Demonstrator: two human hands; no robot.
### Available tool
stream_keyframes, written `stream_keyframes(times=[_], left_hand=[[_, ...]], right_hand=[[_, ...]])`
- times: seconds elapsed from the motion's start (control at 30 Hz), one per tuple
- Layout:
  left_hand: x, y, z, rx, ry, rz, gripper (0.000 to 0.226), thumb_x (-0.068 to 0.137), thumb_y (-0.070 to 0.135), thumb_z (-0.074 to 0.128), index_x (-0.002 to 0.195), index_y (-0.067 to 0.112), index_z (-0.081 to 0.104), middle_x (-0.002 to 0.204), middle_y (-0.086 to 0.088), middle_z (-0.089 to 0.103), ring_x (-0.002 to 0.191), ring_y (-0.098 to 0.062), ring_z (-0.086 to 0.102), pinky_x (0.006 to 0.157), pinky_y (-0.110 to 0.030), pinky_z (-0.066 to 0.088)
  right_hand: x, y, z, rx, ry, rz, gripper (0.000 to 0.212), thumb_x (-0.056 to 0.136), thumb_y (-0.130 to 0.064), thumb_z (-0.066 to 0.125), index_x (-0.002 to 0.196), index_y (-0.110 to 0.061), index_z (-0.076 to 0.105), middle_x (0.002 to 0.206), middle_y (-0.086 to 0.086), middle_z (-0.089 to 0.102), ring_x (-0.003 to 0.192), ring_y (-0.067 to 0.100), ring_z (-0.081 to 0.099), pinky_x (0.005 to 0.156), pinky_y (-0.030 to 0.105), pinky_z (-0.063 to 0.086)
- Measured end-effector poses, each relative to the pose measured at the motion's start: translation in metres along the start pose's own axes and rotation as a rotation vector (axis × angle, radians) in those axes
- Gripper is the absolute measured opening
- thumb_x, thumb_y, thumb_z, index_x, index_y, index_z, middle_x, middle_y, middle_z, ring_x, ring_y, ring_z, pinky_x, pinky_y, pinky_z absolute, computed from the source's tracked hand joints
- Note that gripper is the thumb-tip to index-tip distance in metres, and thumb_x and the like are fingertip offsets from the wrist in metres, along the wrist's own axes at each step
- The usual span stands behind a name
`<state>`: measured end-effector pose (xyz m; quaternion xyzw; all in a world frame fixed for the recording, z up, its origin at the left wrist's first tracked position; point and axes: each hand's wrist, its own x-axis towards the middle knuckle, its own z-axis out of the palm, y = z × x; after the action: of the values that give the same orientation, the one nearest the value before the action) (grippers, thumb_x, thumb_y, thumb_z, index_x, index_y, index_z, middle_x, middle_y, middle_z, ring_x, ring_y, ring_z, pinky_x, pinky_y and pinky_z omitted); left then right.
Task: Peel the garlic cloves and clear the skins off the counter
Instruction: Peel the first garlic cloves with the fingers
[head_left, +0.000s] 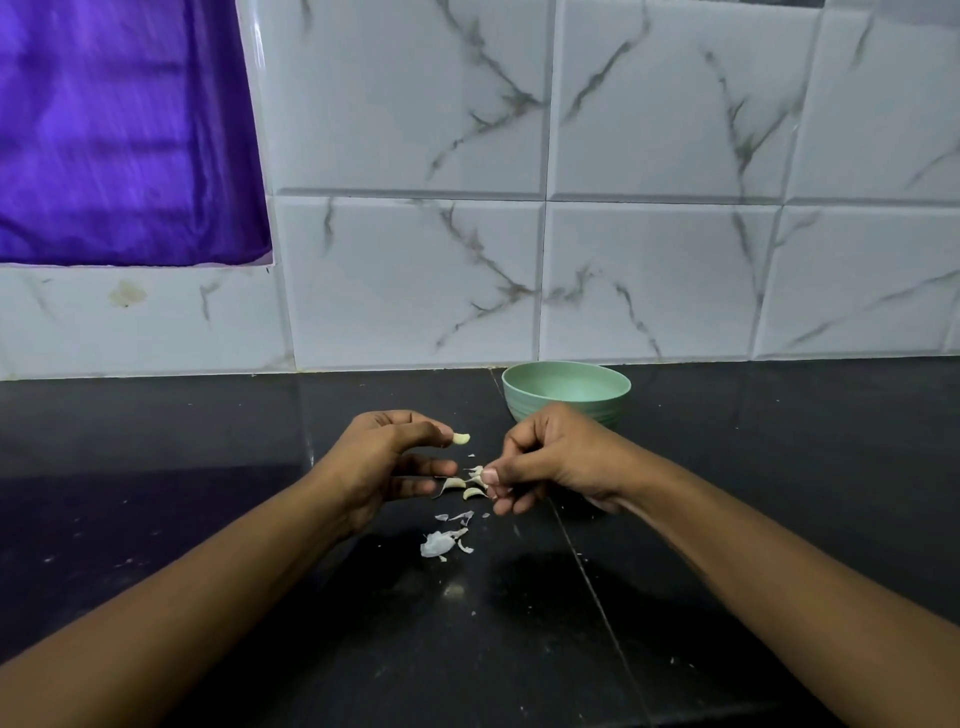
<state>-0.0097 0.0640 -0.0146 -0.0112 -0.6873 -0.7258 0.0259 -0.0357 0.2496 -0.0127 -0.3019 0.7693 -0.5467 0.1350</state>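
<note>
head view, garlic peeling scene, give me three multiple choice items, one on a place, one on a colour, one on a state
1. Where is the bowl?
A on the purple cloth
B behind the right hand, near the tiled wall
C at the near edge of the worktop

2. What colour is the counter?
A white
B green
C black

3. What is the left hand doing?
A pinching a garlic clove
B lying flat
C holding a knife

Answers:
1 B, the bowl stands by the wall just beyond the right hand.
2 C, the surface is dark and glossy.
3 A, the clove shows at its fingertips.
</note>
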Motion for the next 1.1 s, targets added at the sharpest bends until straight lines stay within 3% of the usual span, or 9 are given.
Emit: stream_keyframes(times=[0.13,0.3,0.47,0.57,0.67,0.83,1.03,1.1], left_hand=[[0.0,0.0,0.0,0.007,-0.008,-0.002,0.017,0.09,0.001,0.053,0.077,0.006,0.062,0.089,-0.011,0.066,0.051,-0.011,0.065,0.038,-0.018,0.044],[0.0,0.0,0.0,0.007,-0.013,-0.006,0.017,0.09,0.001,0.052,0.077,0.005,0.062,0.084,-0.009,0.064,0.05,-0.012,0.064,0.037,-0.017,0.044],[-0.001,0.0,-0.001,0.005,-0.014,-0.01,0.018,0.091,0.001,0.052,0.076,0.006,0.062,0.08,-0.007,0.064,0.049,-0.012,0.064,0.037,-0.017,0.043],[-0.001,0.001,-0.001,0.007,-0.012,-0.008,0.018,0.091,0.001,0.052,0.077,0.006,0.062,0.086,-0.008,0.065,0.049,-0.013,0.064,0.036,-0.017,0.043],[-0.001,0.002,-0.002,0.011,0.008,0.001,0.019,0.091,0.002,0.052,0.076,0.007,0.061,0.087,-0.007,0.066,0.05,-0.012,0.065,0.037,-0.017,0.043],[-0.002,0.003,-0.001,-0.007,-0.015,-0.008,0.02,0.091,0.003,0.052,0.074,0.009,0.06,0.075,-0.002,0.074,0.052,-0.012,0.067,0.04,-0.017,0.046],[-0.002,0.004,-0.002,-0.014,-0.018,-0.028,0.021,0.091,0.004,0.052,0.073,0.01,0.061,0.071,-0.003,0.073,0.046,-0.007,0.062,0.038,-0.014,0.043],[-0.002,0.004,-0.003,-0.029,-0.018,-0.026,0.02,0.09,0.004,0.054,0.073,0.01,0.062,0.071,-0.002,0.073,0.045,-0.005,0.06,0.037,-0.013,0.042]], right_hand=[[0.001,-0.001,0.007,0.041,0.0,0.031,0.025,0.087,-0.008,0.063,0.064,-0.005,0.056,0.06,0.004,0.066,0.054,0.013,0.067,0.045,0.016,0.05],[0.002,0.0,0.009,0.017,-0.037,0.033,0.024,0.096,-0.019,0.052,0.075,-0.007,0.05,0.061,0.006,0.065,0.052,0.015,0.066,0.045,0.02,0.052],[0.002,0.0,0.003,-0.097,-0.058,0.008,0.009,0.099,-0.01,0.045,0.095,-0.014,0.051,0.063,0.003,0.066,0.054,0.013,0.067,0.049,0.02,0.052],[0.0,-0.003,-0.001,-0.248,-0.076,-0.031,0.014,0.093,-0.005,0.056,0.092,-0.016,0.065,0.074,0.001,0.069,0.068,0.008,0.068,0.056,0.019,0.053],[-0.001,-0.006,-0.003,-0.301,-0.021,-0.088,0.011,0.08,-0.006,0.072,0.082,-0.017,0.072,0.077,0.007,0.07,0.066,0.005,0.063,0.054,0.021,0.051],[-0.001,-0.009,-0.005,-0.298,0.074,-0.202,0.018,0.07,-0.006,0.081,0.071,-0.014,0.065,0.057,-0.009,0.061,0.054,0.001,0.051,0.056,0.018,0.043],[-0.006,-0.013,-0.008,-0.224,-0.086,-0.282,0.019,0.08,0.002,0.069,0.089,-0.015,0.07,0.088,-0.005,0.069,0.085,0.009,0.065,0.078,0.022,0.051],[-0.007,-0.014,-0.009,-0.162,-0.091,-0.213,0.017,0.085,-0.004,0.065,0.099,-0.013,0.07,0.083,-0.002,0.072,0.084,0.01,0.068,0.08,0.022,0.052]])
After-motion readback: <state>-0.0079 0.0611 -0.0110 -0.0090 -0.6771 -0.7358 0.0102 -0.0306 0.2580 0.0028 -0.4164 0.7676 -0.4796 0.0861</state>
